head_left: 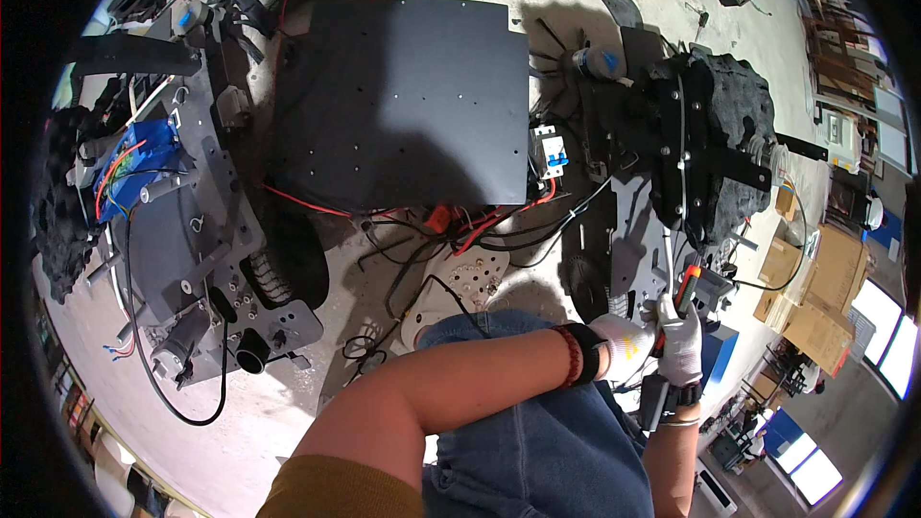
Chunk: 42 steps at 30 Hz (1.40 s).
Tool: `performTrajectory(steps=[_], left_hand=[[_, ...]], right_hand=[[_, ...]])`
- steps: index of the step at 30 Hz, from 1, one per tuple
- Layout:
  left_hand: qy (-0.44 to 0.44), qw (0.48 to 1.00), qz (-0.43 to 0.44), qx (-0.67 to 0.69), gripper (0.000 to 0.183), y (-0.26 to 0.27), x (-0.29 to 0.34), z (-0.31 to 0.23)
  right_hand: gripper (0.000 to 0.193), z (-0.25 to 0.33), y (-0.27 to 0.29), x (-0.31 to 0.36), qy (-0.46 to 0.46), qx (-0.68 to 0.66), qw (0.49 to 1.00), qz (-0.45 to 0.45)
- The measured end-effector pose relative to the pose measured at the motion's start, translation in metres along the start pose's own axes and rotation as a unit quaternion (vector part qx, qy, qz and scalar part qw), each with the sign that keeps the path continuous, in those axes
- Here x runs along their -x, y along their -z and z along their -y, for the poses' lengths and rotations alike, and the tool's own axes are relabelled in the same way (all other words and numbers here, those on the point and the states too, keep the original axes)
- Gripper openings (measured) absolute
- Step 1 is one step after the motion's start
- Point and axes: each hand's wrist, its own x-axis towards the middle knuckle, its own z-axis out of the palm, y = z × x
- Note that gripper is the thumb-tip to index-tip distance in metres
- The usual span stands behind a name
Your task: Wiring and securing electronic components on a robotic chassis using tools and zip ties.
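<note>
My right hand [680,338], in a white glove, is closed around a tool with a red-and-black handle [689,286]; its working end is hidden. A thin bright metal rod [669,259] stands just above the fingers. My left arm reaches across my lap, and my left hand [625,343], also gloved, is curled right beside the right one. Its fingertips meet a dark and red piece that I cannot make out. Both hands are at the near end of the right-hand track assembly [686,149], which has a black bar with bolts and a rough black tread.
A black flat panel [403,101] fills the middle, with red and black cables [470,230] along its near edge and a breaker [552,153] at its right. A grey side plate with motor parts [182,240] lies left. Loose bolts rest on a beige stool [470,278]. Cardboard boxes [815,297] stand right.
</note>
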Motion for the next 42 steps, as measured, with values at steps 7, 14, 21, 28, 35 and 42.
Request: performTrajectory(steps=[7, 14, 21, 28, 35, 42], left_hand=[[-0.031, 0.994, -0.068, -0.078, 0.025, 0.093, 0.022, 0.045], [0.038, 0.947, -0.309, -0.074, 0.024, 0.194, 0.036, 0.066], [0.052, 0.943, -0.298, -0.136, 0.035, 0.156, 0.045, 0.065], [0.167, 0.923, -0.323, -0.127, 0.060, 0.081, 0.025, 0.078], [0.226, 0.896, -0.382, -0.019, 0.051, 0.064, -0.015, 0.090], [0.198, 0.871, -0.442, -0.082, 0.027, 0.062, -0.051, 0.102]], right_hand=[[0.014, -0.015, -0.040, -0.037, -0.030, -0.126, 0.983, -0.128], [0.013, 0.047, 0.015, -0.041, 0.114, -0.017, 0.973, -0.198], [0.033, 0.031, 0.118, -0.108, 0.192, 0.200, 0.941, -0.193], [0.033, -0.052, 0.165, -0.181, 0.061, 0.052, 0.997, 0.008], [0.031, -0.069, 0.193, -0.092, 0.215, 0.102, 0.965, -0.112], [0.033, -0.082, 0.178, -0.052, 0.266, 0.160, 0.936, -0.168]])
